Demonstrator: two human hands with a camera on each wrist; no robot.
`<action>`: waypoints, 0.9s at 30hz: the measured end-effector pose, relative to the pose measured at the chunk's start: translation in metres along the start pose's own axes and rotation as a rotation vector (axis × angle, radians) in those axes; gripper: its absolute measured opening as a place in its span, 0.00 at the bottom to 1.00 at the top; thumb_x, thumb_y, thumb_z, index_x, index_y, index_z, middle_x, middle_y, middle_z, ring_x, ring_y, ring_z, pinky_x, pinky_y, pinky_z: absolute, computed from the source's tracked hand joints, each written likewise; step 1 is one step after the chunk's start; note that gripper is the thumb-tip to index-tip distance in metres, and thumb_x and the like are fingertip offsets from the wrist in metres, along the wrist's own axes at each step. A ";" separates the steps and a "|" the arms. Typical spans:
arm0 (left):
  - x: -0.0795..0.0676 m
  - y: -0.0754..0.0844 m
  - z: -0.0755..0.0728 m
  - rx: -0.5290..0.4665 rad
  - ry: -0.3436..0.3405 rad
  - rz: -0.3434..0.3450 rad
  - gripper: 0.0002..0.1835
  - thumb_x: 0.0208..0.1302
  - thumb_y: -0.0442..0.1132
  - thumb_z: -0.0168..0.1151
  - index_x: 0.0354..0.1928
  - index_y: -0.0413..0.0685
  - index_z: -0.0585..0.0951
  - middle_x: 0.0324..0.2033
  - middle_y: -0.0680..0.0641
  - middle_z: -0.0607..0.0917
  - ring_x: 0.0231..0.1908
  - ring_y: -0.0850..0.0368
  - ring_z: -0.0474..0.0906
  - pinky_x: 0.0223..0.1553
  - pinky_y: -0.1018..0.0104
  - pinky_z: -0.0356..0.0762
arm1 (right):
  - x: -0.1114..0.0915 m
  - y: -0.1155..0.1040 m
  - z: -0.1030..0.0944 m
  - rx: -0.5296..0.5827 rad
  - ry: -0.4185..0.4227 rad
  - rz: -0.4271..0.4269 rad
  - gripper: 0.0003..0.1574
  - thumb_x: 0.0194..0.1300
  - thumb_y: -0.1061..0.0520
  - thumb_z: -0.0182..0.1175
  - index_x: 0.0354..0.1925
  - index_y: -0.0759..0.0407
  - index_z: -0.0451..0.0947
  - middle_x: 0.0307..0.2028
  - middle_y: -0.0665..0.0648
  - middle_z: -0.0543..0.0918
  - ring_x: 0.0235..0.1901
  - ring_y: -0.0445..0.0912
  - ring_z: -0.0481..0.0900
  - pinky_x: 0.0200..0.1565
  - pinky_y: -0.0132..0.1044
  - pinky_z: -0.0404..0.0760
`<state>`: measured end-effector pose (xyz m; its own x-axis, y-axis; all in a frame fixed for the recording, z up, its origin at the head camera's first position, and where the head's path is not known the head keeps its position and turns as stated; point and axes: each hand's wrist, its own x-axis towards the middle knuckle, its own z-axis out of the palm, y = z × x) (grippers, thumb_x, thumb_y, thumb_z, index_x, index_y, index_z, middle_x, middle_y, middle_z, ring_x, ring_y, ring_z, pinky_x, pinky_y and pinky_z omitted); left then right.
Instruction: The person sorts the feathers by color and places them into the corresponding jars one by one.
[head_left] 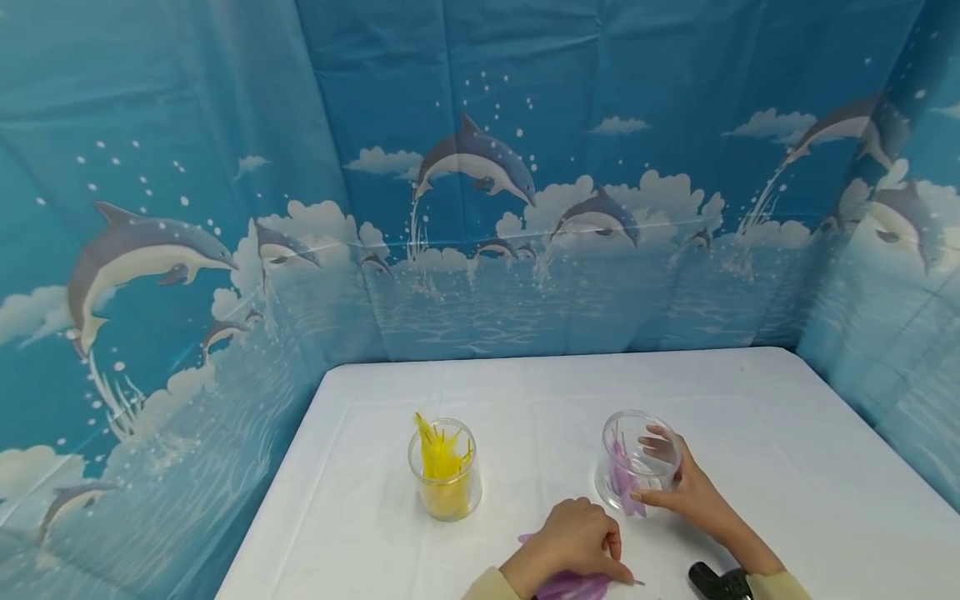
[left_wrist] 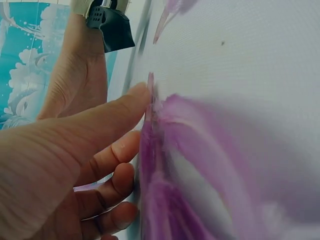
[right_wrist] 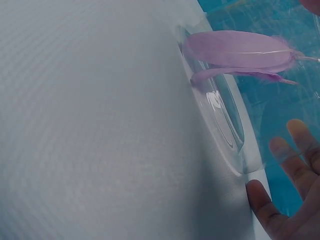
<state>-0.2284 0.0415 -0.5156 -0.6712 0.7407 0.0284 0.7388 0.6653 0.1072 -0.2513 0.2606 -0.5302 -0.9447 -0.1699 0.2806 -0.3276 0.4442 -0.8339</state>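
My left hand (head_left: 576, 537) is low over the white table, pinching the quill of a purple feather (left_wrist: 170, 212) between thumb and forefinger. More purple feathers (head_left: 573, 587) lie beneath that hand, partly hidden by it. My right hand (head_left: 692, 490) grips a clear jar (head_left: 604, 487) from its right side, thumb at the front and fingers behind. Inside the jar, light purple feathers (right_wrist: 240, 50) lean against the wall, quills up. The right wrist view shows the jar's base at the tabletop.
Left of the hands stands a second clear jar (head_left: 450, 507) filled with yellow feathers (head_left: 441, 454). The table (head_left: 540, 392) is covered in white cloth. A dolphin-print curtain (head_left: 480, 308) hangs behind it and at both sides. A black device (head_left: 720, 581) is strapped at my right wrist.
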 end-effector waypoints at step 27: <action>0.003 0.002 -0.003 0.049 -0.008 0.037 0.07 0.46 0.56 0.67 0.17 0.71 0.80 0.16 0.69 0.68 0.21 0.73 0.60 0.24 0.80 0.57 | 0.000 0.000 -0.001 0.001 -0.006 0.017 0.62 0.48 0.57 0.75 0.70 0.54 0.46 0.63 0.68 0.66 0.59 0.64 0.66 0.53 0.61 0.69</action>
<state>-0.2286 0.0445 -0.5120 -0.6432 0.7653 0.0239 0.7652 0.6412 0.0578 -0.2512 0.2615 -0.5299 -0.9499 -0.1675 0.2640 -0.3119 0.4466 -0.8386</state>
